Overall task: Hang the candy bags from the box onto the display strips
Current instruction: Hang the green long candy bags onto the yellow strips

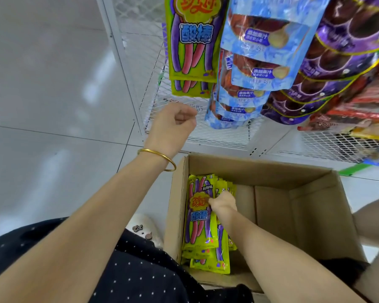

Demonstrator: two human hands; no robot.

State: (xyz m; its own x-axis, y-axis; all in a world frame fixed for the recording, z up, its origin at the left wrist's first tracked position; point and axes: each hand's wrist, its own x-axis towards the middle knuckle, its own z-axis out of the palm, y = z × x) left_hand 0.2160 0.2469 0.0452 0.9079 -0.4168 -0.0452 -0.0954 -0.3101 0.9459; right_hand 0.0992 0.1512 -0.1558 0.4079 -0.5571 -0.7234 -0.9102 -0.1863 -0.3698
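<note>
Candy bags (200, 217), yellow-green with printed purple and pink sticks and a red-orange logo, are stacked against the left wall of the open cardboard box (271, 171) on the floor. The topmost bag is pinched near its logo by the right hand (223, 203), whose grip is closed on it. The left hand (173, 125) is raised with fingers curled into an empty fist, just below two matching hung bags (192, 40) on the white mesh rack (206, 132). Blue pouches (260, 62) and purple pouches (337, 57) are hung beside them. A gold bangle (157, 159) is worn on the left wrist.
</note>
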